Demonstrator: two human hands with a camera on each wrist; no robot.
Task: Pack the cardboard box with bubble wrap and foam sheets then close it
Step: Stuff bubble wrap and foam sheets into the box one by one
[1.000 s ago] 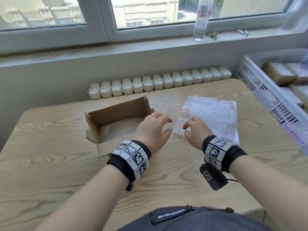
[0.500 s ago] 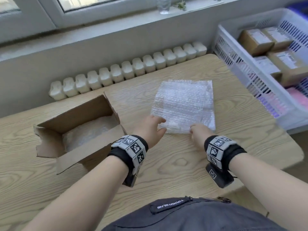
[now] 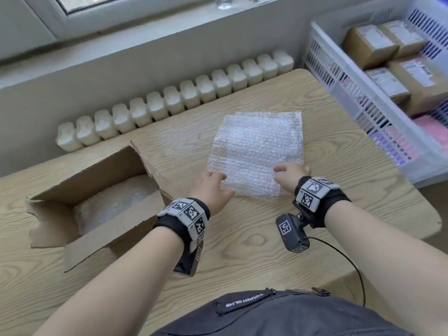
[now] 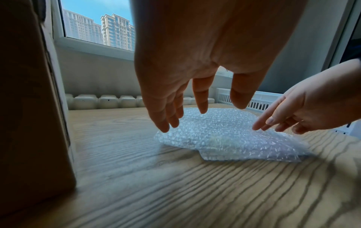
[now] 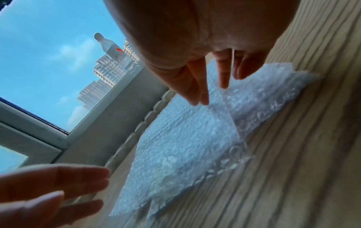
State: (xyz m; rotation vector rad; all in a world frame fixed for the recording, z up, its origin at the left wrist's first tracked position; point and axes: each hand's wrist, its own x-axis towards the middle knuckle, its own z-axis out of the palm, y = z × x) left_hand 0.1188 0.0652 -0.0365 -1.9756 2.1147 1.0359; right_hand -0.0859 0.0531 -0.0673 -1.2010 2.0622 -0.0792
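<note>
My left hand (image 3: 213,190): fingers straight and spread, tips down at the near left corner of the bubble wrap (image 3: 257,154); from the left wrist view they hover at or just on the sheet's edge, gripping nothing.
My right hand (image 3: 289,177): fingers straight and loosely apart, tips touching the near right edge of the sheet, nothing pinched.
Bubble wrap: a stack of clear sheets lying flat on the table (image 3: 242,251), stretching away from both my hands toward the radiator (image 3: 174,100); its near edge lies between my two hands.
Cardboard box (image 3: 92,197): to the left of my left wrist, flaps open, close to the stack but not touching it; a pale layer of padding lies in its bottom.
White crate (image 3: 363,98): beyond the table's right edge, well apart from my right hand, holding taped brown parcels.
</note>
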